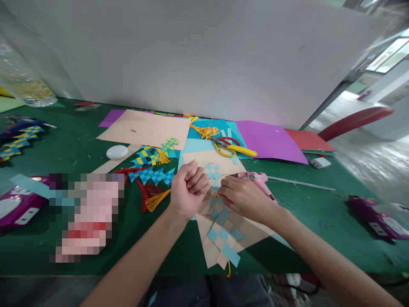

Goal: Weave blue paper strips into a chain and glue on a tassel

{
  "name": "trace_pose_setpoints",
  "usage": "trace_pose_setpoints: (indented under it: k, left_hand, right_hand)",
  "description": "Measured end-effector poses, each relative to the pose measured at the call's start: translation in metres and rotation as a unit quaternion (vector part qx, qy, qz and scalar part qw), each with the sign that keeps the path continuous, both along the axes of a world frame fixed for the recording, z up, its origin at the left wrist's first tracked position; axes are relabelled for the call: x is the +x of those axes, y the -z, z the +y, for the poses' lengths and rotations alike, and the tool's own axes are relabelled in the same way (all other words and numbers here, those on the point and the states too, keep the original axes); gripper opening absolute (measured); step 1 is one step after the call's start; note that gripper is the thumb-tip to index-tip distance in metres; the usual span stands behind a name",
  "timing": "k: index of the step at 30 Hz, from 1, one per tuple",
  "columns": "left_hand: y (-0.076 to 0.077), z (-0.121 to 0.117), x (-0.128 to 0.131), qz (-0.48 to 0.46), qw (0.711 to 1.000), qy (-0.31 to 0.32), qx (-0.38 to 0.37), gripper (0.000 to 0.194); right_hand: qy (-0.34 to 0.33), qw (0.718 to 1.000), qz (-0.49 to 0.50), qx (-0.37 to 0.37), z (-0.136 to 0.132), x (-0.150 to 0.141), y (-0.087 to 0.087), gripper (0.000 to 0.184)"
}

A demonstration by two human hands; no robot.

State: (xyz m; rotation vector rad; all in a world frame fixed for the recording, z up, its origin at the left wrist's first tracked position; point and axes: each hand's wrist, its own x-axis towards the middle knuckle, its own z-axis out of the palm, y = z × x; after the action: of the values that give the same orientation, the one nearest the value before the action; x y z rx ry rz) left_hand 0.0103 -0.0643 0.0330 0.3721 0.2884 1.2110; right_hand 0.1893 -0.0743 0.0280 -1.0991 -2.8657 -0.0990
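My left hand (190,189) is closed with the fingers curled in; whatever they may grip is too small to make out. Beside it, my right hand (243,196) pinches at something hidden by its fingertips. Under both hands lies a chain of woven paper fish (222,228) in light blue and peach, resting on peach paper (252,232). A yellow cord (228,268) hangs from its near end. Just behind my right hand is a pink glue gun (263,181), with a clear glue stick (302,183) extending to the right.
Blue woven fish (150,175) with red and yellow tassels lie left. Scissors (225,145), a yellow-handled cutter (243,150) and purple paper (271,140) lie behind. Purple power strips (24,204) sit at both sides. A bottle (28,87) stands back left, near a white wall (198,59).
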Motion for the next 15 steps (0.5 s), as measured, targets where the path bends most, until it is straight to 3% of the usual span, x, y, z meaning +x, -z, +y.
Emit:
trace_pose_setpoints:
  k: [15]
  left_hand:
    - [-0.0019, -0.0008, 0.0012, 0.004, 1.0, 0.001, -0.009, 0.044]
  right_hand:
    - [-0.014, 1.0, -0.006, 0.007, -0.0034, 0.0027, 0.0041, 0.019]
